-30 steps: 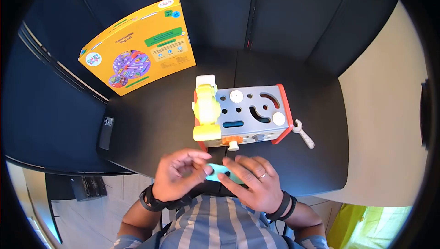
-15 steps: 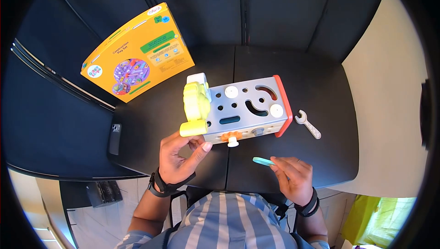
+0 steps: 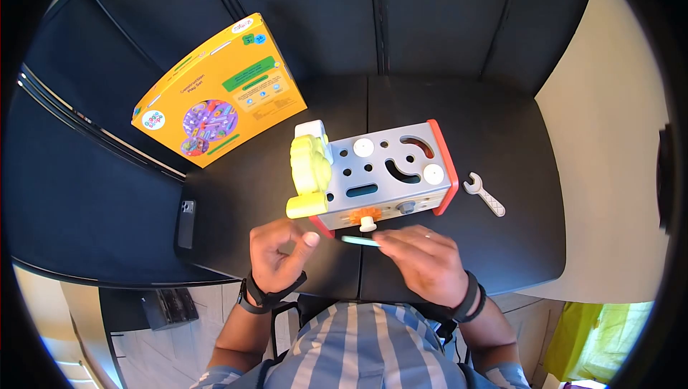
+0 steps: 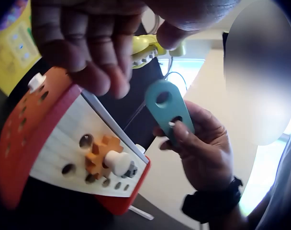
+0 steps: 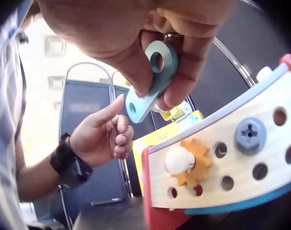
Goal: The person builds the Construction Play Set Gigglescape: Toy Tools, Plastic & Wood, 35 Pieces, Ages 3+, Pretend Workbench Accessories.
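Observation:
My right hand [image 3: 423,263] pinches a teal toy strip with round holes [image 4: 168,109] between thumb and fingers. It holds the strip in front of a toy workbench [image 3: 390,192], just below an orange gear [image 5: 198,160] on its near side. A white peg [image 5: 178,160] sticks out of the gear's middle. To the gear's right, a grey-blue bolt [image 5: 250,135] sits in another hole. My left hand [image 3: 276,256] is empty near the bench's front left corner, thumb out and fingers loosely bent. A yellow toy piece [image 3: 309,167] covers the bench's left end.
A yellow play set box [image 3: 222,95] stands at the back left. Near the table's left edge lies a phone [image 3: 186,224]. A pale toy wrench [image 3: 486,194] lies right of the bench, on the black table [image 3: 516,253].
Both hands were at the strip; the left hand let go and moved up to the bench corner, then back slightly. The right hand carried the strip right, then back left below the gear.

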Demonstrator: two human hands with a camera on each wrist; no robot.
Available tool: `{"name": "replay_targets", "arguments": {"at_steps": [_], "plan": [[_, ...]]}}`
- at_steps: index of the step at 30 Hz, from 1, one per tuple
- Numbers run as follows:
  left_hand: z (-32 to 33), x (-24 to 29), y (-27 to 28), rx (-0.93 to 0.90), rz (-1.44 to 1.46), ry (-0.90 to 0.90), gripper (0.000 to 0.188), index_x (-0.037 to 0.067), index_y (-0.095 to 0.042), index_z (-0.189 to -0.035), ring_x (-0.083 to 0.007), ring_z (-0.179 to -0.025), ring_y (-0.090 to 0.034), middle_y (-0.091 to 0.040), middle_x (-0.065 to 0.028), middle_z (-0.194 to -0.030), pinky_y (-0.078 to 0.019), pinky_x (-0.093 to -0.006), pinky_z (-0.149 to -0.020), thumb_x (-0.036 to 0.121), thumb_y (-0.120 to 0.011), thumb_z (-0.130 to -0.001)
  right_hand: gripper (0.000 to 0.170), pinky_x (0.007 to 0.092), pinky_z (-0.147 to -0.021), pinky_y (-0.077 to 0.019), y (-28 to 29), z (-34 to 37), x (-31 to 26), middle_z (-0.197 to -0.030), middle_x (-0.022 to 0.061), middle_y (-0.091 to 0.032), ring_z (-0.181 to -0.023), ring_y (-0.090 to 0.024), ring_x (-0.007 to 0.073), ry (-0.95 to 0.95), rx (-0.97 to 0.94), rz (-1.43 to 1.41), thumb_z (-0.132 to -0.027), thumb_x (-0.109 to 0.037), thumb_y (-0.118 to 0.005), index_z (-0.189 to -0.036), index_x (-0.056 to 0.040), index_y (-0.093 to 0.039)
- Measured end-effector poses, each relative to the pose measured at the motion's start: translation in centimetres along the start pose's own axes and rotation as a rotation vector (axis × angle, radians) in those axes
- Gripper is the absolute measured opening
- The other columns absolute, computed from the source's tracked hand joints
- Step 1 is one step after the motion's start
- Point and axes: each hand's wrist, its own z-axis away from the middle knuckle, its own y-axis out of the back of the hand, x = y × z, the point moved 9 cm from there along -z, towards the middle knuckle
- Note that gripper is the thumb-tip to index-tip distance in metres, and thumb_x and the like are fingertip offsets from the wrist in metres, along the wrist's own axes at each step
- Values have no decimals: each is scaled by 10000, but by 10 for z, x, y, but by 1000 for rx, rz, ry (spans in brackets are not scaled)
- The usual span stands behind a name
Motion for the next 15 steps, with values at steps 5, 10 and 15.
{"name": "replay_targets", "arguments": {"at_steps": [5,10,15], "plan": [[5,-53,-8,140,497,488,307,-40,-777,-1051,-111,-708,-683,-782,-71,-859,-538,-267,-671,212,-628,-1142,302,441,-1022,-617,-50,-37,-32,-1277,109,-761,-1199,-733,308,442,-5,264,-880,-94,-732,-1163,3,-779],[-13,-91,14,170,518,617,286,23,-780,-939,-66,-636,-640,-752,-34,-772,-471,-224,-589,267,-741,-1084,292,475,-1045,-609,-63,-38,-46,-1278,127,-752,-1223,-727,327,424,-4,378,-882,-103,-771,-1151,9,-778],[-21,-100,12,134,454,684,331,42,-776,-862,-49,-585,-603,-715,-12,-691,-433,-221,-549,313,-784,-1053,323,431,-945,-651,-13,-57,-89,-1216,193,-764,-1122,-757,403,432,199,203,-843,-57,-874,-1127,56,-767]]}}
